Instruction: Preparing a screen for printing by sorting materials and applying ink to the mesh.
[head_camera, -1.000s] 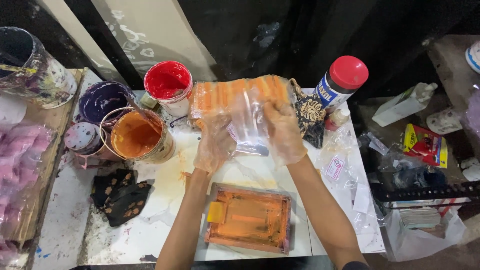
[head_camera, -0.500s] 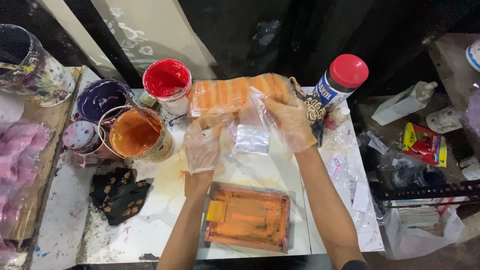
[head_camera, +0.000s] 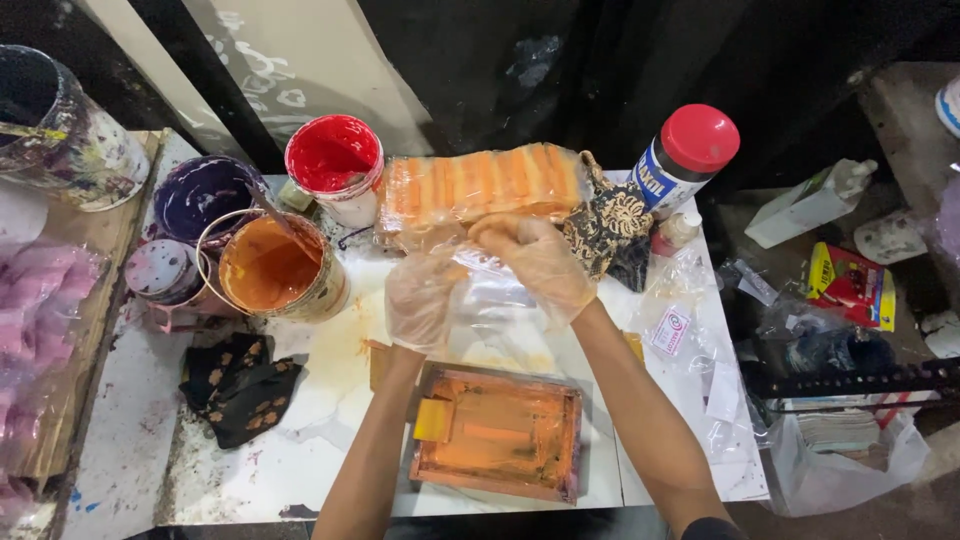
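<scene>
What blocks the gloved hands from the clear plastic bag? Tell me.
Nothing visible does. Left hand and right hand both already touch the clear plastic bag, above the orange-stained tray.

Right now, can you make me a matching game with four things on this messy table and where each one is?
Things:
1. red paint tub
2. orange paint can
3. printing frame
4. bottle with red cap

Places:
A. nearest the person, below both hands
B. far right, beside the patterned cloth
C. at the back, left of the orange-stained bundle
D. left of the gloved left hand, in front of the purple tub

Pairs: 1-C, 2-D, 3-A, 4-B
</scene>
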